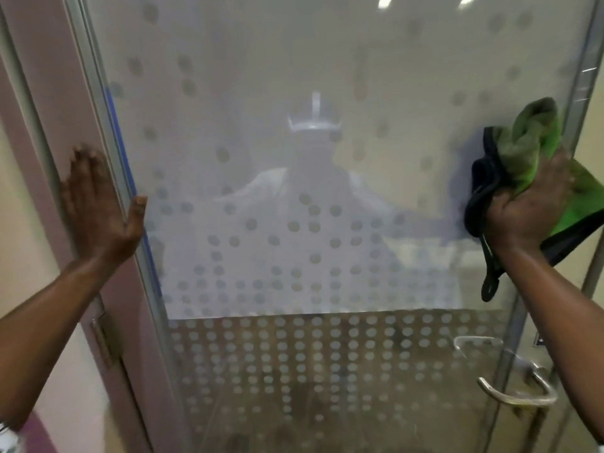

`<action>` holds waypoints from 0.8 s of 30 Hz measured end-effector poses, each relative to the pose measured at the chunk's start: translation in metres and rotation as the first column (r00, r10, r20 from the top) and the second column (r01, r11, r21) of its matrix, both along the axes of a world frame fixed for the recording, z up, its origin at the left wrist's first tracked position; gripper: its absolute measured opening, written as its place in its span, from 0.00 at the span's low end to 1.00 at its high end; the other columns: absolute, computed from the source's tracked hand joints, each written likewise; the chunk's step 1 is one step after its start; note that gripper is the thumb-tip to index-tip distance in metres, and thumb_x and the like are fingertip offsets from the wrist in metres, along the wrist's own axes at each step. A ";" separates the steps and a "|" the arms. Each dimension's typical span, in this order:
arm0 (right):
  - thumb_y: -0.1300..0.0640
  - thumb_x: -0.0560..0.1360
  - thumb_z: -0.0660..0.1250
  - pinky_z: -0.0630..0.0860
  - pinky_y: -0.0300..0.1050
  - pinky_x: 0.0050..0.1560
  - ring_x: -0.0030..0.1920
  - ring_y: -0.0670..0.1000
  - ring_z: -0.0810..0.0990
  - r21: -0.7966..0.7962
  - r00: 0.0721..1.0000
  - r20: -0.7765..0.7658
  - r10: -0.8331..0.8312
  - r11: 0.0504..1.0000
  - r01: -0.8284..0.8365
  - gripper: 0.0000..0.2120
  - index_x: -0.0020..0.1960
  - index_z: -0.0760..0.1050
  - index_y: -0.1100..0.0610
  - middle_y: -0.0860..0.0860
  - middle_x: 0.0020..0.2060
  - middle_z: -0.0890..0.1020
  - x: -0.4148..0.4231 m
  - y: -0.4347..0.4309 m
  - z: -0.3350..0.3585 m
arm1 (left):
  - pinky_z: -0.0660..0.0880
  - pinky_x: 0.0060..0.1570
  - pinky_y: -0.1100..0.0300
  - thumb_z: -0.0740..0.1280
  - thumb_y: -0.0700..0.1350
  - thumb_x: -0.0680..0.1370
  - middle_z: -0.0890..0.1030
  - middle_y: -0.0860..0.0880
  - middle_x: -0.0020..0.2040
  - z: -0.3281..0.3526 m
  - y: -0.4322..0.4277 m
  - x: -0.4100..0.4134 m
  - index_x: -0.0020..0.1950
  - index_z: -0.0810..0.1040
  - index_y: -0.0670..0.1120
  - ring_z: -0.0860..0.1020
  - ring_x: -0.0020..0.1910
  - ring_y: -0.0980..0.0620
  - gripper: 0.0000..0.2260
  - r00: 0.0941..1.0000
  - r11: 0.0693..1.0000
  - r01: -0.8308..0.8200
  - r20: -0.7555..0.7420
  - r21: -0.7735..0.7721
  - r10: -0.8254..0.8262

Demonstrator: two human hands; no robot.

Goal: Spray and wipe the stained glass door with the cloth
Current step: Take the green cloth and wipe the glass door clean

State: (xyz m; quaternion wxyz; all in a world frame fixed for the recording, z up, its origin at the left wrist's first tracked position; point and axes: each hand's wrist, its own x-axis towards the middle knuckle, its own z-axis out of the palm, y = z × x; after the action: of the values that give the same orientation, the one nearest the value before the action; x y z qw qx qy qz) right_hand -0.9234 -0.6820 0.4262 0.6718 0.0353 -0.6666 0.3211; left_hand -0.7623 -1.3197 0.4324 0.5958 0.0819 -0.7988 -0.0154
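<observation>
Glass door (294,191) blurred, right hand (526,207) fingers hidden gripping cloth (523,148), left hand (98,207) flat, open

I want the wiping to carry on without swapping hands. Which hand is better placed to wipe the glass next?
The right hand. It already holds the green cloth bunched against the glass door near its right edge. The left hand is open and empty, flat on the door frame at the left.

Dim, hazy, soft focus; ceiling-light glare top of glass door (327,76); hands motion-blurred; wide-angle bending at edges
</observation>
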 end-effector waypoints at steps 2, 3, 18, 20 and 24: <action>0.56 0.78 0.61 0.58 0.63 0.79 0.78 0.64 0.64 -0.008 0.999 0.049 0.003 1.000 -0.003 0.32 0.79 0.54 0.48 0.62 0.78 0.66 0.005 -0.001 -0.027 | 0.45 0.82 0.46 0.51 0.65 0.82 0.45 0.45 0.86 -0.035 -0.007 0.007 0.85 0.42 0.46 0.46 0.85 0.45 0.39 0.999 0.999 -0.021 0.042 0.030 0.019; 0.55 0.77 0.61 0.57 0.63 0.79 0.79 0.64 0.63 -0.031 0.996 0.092 0.005 1.000 -0.002 0.33 0.80 0.54 0.49 0.63 0.78 0.65 0.008 -0.003 -0.040 | 0.43 0.82 0.48 0.51 0.65 0.82 0.44 0.46 0.86 -0.052 -0.012 0.011 0.85 0.42 0.47 0.46 0.85 0.46 0.39 0.997 0.999 -0.034 0.066 0.039 0.032; 0.48 0.80 0.53 0.48 0.62 0.80 0.82 0.66 0.47 -0.403 0.731 0.647 0.217 0.911 0.087 0.38 0.81 0.46 0.71 0.67 0.81 0.50 0.085 -0.197 -0.172 | 0.37 0.82 0.47 0.54 0.55 0.79 0.43 0.44 0.86 -0.116 -0.036 0.028 0.85 0.43 0.44 0.41 0.85 0.46 0.38 0.972 0.996 -0.089 0.218 -0.011 0.090; 0.44 0.79 0.51 0.47 0.65 0.80 0.82 0.67 0.45 -0.426 0.698 0.662 0.273 0.903 0.051 0.41 0.81 0.44 0.71 0.68 0.81 0.47 0.098 -0.243 -0.173 | 0.37 0.82 0.47 0.55 0.56 0.79 0.44 0.43 0.86 -0.115 -0.035 0.028 0.85 0.44 0.43 0.41 0.85 0.45 0.39 0.973 0.996 -0.092 0.211 -0.015 0.093; 0.42 0.79 0.53 0.45 0.71 0.78 0.80 0.73 0.43 -0.436 0.729 0.608 0.314 0.900 -0.024 0.43 0.80 0.44 0.72 0.71 0.80 0.47 0.110 -0.319 -0.135 | 0.42 0.82 0.45 0.57 0.56 0.77 0.46 0.42 0.85 -0.114 -0.038 0.031 0.85 0.46 0.42 0.42 0.85 0.45 0.41 0.974 0.995 -0.088 0.208 -0.041 0.094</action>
State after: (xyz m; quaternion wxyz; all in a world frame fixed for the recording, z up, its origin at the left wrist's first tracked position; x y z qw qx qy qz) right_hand -0.8130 -1.0008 0.2914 0.3494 -0.1570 -0.7752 0.5023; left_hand -0.7310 -1.3579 0.3184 0.5097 0.1103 -0.8526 0.0331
